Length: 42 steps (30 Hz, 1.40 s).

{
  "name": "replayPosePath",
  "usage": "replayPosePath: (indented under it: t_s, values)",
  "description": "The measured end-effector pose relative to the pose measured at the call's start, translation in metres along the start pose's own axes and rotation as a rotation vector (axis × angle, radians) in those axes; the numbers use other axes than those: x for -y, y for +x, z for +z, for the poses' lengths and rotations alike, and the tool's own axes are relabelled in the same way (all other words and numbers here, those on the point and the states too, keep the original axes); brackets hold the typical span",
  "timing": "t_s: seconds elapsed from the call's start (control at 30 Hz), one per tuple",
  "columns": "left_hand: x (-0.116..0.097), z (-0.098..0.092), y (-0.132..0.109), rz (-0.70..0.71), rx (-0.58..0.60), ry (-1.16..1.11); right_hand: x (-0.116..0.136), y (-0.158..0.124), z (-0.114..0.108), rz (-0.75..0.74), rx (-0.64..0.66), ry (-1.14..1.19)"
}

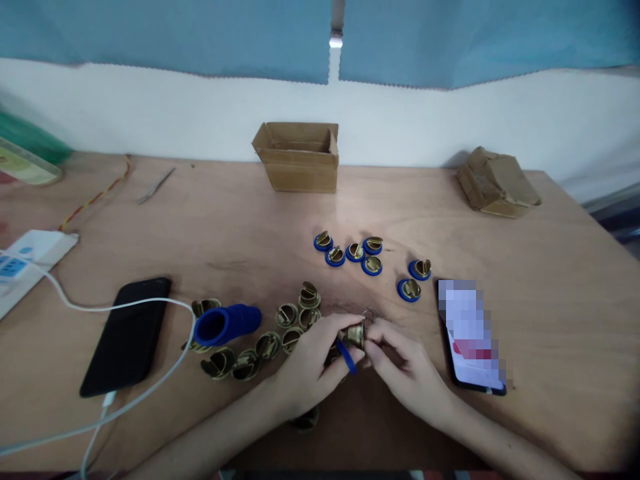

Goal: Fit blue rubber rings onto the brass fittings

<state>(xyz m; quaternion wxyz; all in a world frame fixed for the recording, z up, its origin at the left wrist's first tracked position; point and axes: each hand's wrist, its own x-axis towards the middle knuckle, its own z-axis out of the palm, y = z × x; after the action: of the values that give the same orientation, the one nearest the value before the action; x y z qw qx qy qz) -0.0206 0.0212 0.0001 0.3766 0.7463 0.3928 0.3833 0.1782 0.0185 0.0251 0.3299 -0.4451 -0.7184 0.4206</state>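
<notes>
My left hand point(315, 363) is closed around a small brass plug point(356, 335), holding it between thumb and fingers. A blue rubber ring point(347, 357) hangs at the same fingers, beside the plug. My right hand point(407, 365) is pinched at the plug's right side, where a thin metal ring point(370, 315) pokes up above the fingertips; its exact grip is partly hidden. Several bare brass plugs with flip tabs point(268, 345) lie left of my hands. Among them rests a stack of blue rubber rings point(227, 325). Farther back are several brass plugs with blue rings fitted around them point(372, 265).
An open cardboard box point(303, 175) stands against the wall, with a crumpled carton point(497, 183) to its right. A lit phone point(473, 340) lies at right. At left are a dark phone point(127, 337), a white cable point(150, 387), a power strip point(37, 263) and tweezers point(157, 185).
</notes>
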Motion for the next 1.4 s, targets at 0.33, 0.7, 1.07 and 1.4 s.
replayPosePath:
  t_s: [0.33,0.7,1.07,1.4]
  values:
    - [-0.002,0.003,-0.003,0.035,-0.037,-0.08,0.0,0.002,-0.002,-0.156,0.081,-0.112]
    - [-0.001,0.0,-0.003,0.017,-0.12,-0.069,0.007,0.003,-0.011,-0.167,0.057,-0.023]
    - [-0.001,0.001,0.001,0.083,-0.217,0.005,-0.019,0.007,-0.009,-0.127,-0.032,-0.539]
    - [0.003,0.008,0.001,0.144,-0.256,-0.004,-0.023,0.004,-0.006,0.017,0.055,-0.492]
